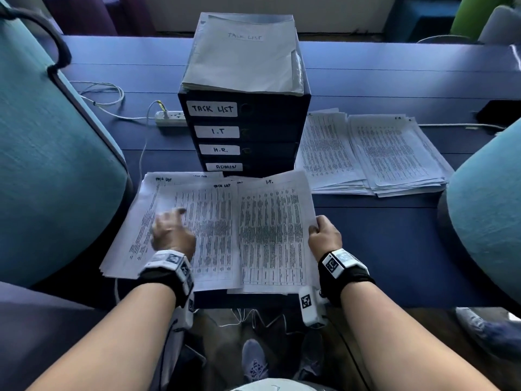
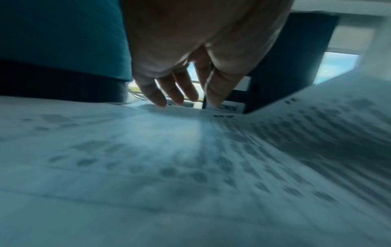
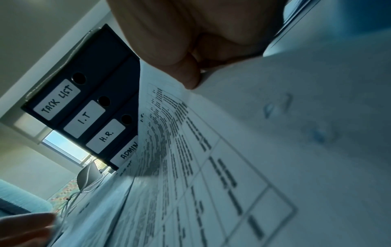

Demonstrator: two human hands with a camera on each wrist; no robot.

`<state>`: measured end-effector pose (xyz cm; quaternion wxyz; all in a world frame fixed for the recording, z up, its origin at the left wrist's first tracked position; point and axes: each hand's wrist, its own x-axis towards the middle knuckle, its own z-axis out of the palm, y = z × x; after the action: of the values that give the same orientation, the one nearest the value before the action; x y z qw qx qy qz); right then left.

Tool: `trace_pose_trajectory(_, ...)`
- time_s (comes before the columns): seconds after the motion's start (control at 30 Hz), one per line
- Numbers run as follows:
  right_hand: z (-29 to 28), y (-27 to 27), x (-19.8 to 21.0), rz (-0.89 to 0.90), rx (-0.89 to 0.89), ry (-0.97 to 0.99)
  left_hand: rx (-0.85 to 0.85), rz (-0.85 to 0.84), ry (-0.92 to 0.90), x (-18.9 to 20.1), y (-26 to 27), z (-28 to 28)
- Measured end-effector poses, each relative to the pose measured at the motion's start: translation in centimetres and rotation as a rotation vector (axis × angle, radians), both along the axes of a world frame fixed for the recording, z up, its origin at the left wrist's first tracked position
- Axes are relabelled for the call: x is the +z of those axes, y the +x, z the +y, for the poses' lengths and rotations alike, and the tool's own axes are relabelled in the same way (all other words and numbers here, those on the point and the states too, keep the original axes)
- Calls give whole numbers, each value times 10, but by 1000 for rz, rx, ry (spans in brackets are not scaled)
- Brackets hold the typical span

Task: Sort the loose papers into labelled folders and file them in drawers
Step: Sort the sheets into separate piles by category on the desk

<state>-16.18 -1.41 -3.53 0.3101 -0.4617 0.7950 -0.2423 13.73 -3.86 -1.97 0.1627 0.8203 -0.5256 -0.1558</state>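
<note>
A loose spread of printed sheets (image 1: 180, 221) lies in front of me, several headed "TASK LIST". My right hand (image 1: 321, 235) pinches the right edge of the top sheet marked "I.T." (image 1: 270, 227), thumb (image 3: 186, 75) over its lifted edge. My left hand (image 1: 172, 230) hovers just over the left papers (image 2: 148, 158) with fingers (image 2: 158, 95) extended, holding nothing. Behind the sheets stands a dark drawer unit (image 1: 245, 131) labelled TASK LIST, I.T, H.R. and ADMIN (image 3: 88, 117), all drawers closed. A folder labelled TASK LIST (image 1: 242, 52) lies on top of it.
Two sorted stacks of papers (image 1: 372, 153) lie right of the drawer unit on the blue table (image 1: 394, 235). A power strip (image 1: 169, 118) with white cables sits to the left. Teal chair backs (image 1: 50, 165) flank both sides; a dark device (image 1: 499, 111) lies far right.
</note>
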Motion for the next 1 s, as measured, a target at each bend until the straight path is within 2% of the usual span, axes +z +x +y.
trace_pose_trajectory(0.1, -5, 7, 4, 0, 3, -23, -230, 128, 135, -8, -30, 9)
trace_pose_trajectory(0.27, -9, 14, 6, -4, 8, -27, -389, -18, 361, -20, -56, 22)
trace_pose_trajectory(0.43, -9, 15, 5, -13, 13, -16, -376, -12, 448, -30, -56, 21)
trace_pose_trajectory(0.8, -7, 1, -6, 76, 1, 117, -301, 59, 433, -32, -24, -2)
trace_pose_trajectory(1.0, -8, -6, -7, 96, -26, 136, -283, 40, 428, -31, -3, -12)
